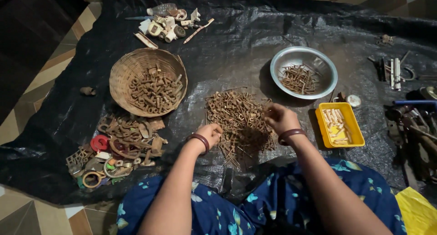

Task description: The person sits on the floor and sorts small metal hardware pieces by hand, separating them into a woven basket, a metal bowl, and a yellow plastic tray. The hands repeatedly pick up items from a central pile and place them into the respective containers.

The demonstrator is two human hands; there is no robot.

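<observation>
picking through the rusty pile, my left hand pinches a piece at its edge; right hand curls on others, grip unclear.

You work over rusty, rough metal scrap on a glossy black plastic sheet; beside it a shiny steel bowl, woven basket, glossy yellow plastic tray.

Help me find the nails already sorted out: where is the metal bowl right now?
In the head view, the metal bowl sits on the black sheet up and to the right of the rusty pile, just beyond the yellow tray.
</observation>
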